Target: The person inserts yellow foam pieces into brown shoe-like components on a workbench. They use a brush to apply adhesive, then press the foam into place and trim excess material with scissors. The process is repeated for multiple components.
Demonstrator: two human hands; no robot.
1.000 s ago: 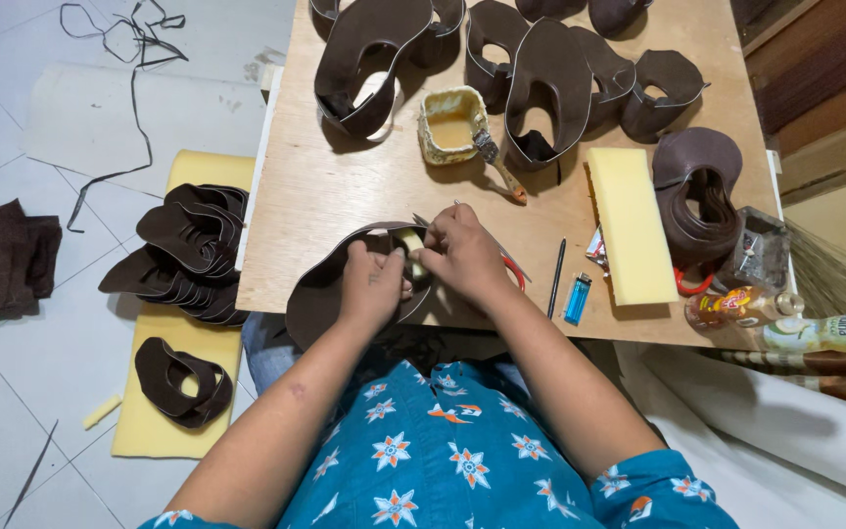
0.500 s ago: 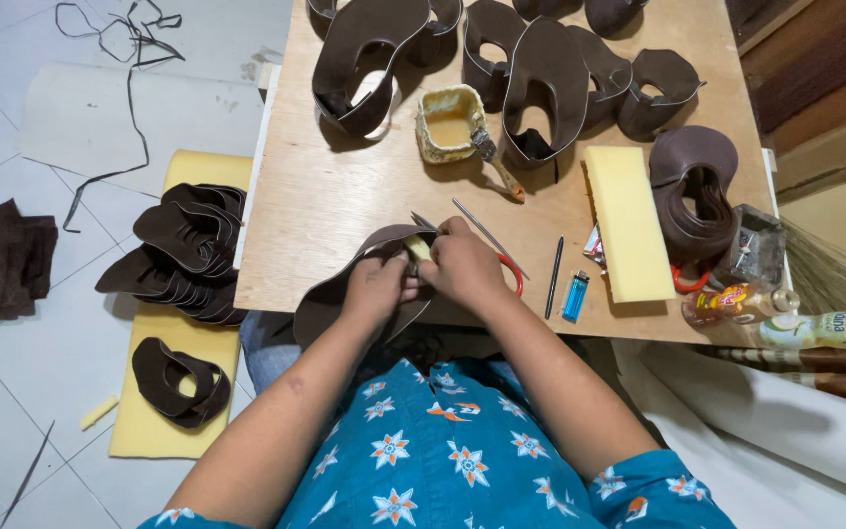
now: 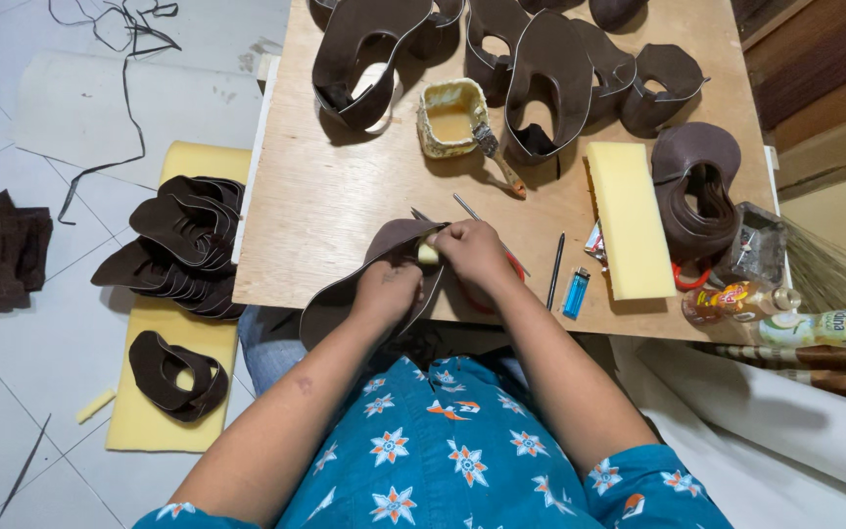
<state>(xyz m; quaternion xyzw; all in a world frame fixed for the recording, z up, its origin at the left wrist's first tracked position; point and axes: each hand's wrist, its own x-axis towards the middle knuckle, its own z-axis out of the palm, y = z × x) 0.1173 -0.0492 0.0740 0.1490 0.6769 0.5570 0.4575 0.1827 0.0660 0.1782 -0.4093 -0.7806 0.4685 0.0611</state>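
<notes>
A curved dark brown leather piece [image 3: 396, 240] lies at the near edge of the wooden board [image 3: 335, 206]. My left hand [image 3: 387, 289] presses down on it and grips its edge. My right hand [image 3: 472, 250] pinches the same piece together with a small pale yellow bit [image 3: 427, 253] at its upper rim. A thin metal tool [image 3: 467, 208] sticks out just beyond my right hand.
Several brown cut pieces [image 3: 550, 69] stand at the board's far side around a glue tub [image 3: 450, 118] with a brush [image 3: 497, 162]. A yellow foam block [image 3: 629, 220], pen [image 3: 555, 269], blue lighter [image 3: 575, 292] and bottles [image 3: 820, 328] lie right. More brown pieces [image 3: 183, 245] are stacked on the floor left.
Both hands have shifted slightly up the board and the leather piece has turned, its upper rim lifted toward the right hand. The camera moved a little closer.
</notes>
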